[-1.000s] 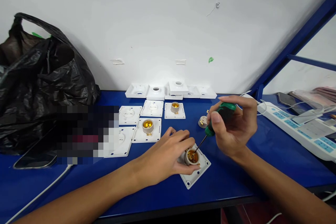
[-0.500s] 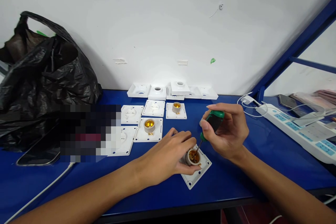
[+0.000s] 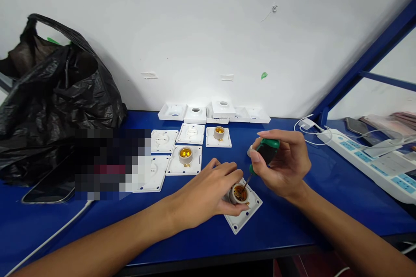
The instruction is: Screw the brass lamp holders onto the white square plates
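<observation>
Two plates bore sockets, three bare plates seemed pending, left fingers clasped another socket, right fingers a screwdriver

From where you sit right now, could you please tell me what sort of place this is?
Probably a workshop: the glossy blue tabletop, green-and-black screwdriver and several square white plastic plates suggest it.

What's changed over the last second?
The right hand has moved down and left with the green screwdriver, toward the socket; less shaft shows now. Nothing was picked up or let go. The left hand still grips the socket over its white plate.
</observation>
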The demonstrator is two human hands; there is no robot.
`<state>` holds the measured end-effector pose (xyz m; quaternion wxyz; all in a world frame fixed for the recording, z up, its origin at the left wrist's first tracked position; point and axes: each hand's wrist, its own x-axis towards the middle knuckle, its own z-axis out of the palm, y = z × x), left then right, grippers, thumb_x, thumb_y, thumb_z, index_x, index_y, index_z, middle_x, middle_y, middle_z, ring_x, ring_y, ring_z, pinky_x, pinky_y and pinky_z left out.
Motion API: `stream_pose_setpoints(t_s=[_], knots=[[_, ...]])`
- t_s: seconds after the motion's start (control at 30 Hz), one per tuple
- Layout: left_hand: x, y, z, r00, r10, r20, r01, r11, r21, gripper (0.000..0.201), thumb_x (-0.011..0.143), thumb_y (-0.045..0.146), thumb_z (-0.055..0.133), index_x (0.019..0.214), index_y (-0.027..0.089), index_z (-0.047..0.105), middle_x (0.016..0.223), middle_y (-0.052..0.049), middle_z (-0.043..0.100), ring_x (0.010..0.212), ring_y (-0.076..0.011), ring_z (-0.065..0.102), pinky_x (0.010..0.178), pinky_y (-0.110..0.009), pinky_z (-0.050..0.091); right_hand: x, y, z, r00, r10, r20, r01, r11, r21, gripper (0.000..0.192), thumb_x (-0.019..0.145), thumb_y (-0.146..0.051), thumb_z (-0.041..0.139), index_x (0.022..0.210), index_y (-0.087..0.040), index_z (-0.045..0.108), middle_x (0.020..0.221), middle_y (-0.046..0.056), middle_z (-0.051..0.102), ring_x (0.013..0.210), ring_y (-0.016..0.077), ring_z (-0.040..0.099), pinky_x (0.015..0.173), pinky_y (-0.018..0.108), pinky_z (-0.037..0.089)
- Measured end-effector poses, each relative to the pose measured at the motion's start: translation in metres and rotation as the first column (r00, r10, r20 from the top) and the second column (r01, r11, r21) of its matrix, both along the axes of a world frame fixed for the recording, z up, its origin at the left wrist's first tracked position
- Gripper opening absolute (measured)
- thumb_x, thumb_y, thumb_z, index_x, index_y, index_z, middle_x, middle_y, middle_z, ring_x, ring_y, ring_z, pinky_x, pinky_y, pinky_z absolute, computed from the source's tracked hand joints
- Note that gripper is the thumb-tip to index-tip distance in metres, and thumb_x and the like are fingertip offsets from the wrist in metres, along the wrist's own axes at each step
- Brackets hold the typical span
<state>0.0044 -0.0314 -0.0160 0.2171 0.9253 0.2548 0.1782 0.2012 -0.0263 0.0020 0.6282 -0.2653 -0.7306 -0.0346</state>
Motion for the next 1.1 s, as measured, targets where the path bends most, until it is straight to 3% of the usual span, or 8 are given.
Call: stream_pose_setpoints(t_s=[0.17, 0.33, 0.83, 1.1], knots=[[-0.0002, 0.0004, -0.0006, 1.0, 0.015, -0.008, -0.015, 1.0, 0.018, 0.038, 0.092, 0.05, 0.081, 0.099, 0.019, 0.059, 0.102, -0.002, 0.065, 0.084, -0.0203, 0.058, 0.089, -0.037, 0.041, -0.0004, -0.0005, 0.0025, 0.999, -0.001, -0.035, 0.002, 1.0, 0.031, 0.045, 0.086, -0.011, 0.077, 0.127, -0.026, 0.067, 0.103, 0.001, 0.069, 0.062, 0.0121, 0.069, 0.05, 0.028, 0.063], [-0.0006, 0.0, 0.0011, 1.0, 0.001, -0.011, -0.001, 1.0, -0.013, 0.037, 0.094, 0.047, 0.08, 0.11, 0.02, 0.061, 0.108, -0.003, 0.066, 0.086, -0.0206, 0.06, 0.09, -0.039, 0.041, -0.0015, -0.0007, 0.0022, 1.0, 0.002, -0.026, -0.002, 1.0, 0.03, 0.045, 0.085, -0.011, 0.077, 0.126, -0.025, 0.067, 0.102, 0.001, 0.068, 0.063, 0.0132, 0.069, 0.05, 0.029, 0.064], [-0.0006, -0.0001, 0.0013, 1.0, 0.005, -0.018, -0.005, 1.0, -0.003, 0.036, 0.094, 0.048, 0.079, 0.107, 0.02, 0.061, 0.105, -0.002, 0.066, 0.084, -0.0206, 0.058, 0.089, -0.038, 0.041, 0.0, -0.0028, 0.0033, 0.999, -0.038, -0.008, 0.039, 0.997, 0.062, 0.04, 0.086, -0.016, 0.078, 0.124, -0.025, 0.067, 0.101, 0.001, 0.07, 0.062, 0.0131, 0.07, 0.052, 0.028, 0.064], [0.0002, 0.0004, 0.0003, 1.0, -0.007, -0.005, 0.007, 1.0, -0.024, 0.035, 0.095, 0.047, 0.077, 0.114, 0.021, 0.062, 0.114, -0.005, 0.069, 0.09, -0.0223, 0.061, 0.092, -0.04, 0.041, 0.0006, -0.0021, 0.0016, 0.998, -0.062, 0.023, 0.059, 0.992, 0.108, 0.046, 0.087, -0.017, 0.077, 0.13, -0.028, 0.065, 0.102, 0.001, 0.069, 0.063, 0.0142, 0.07, 0.052, 0.03, 0.066]])
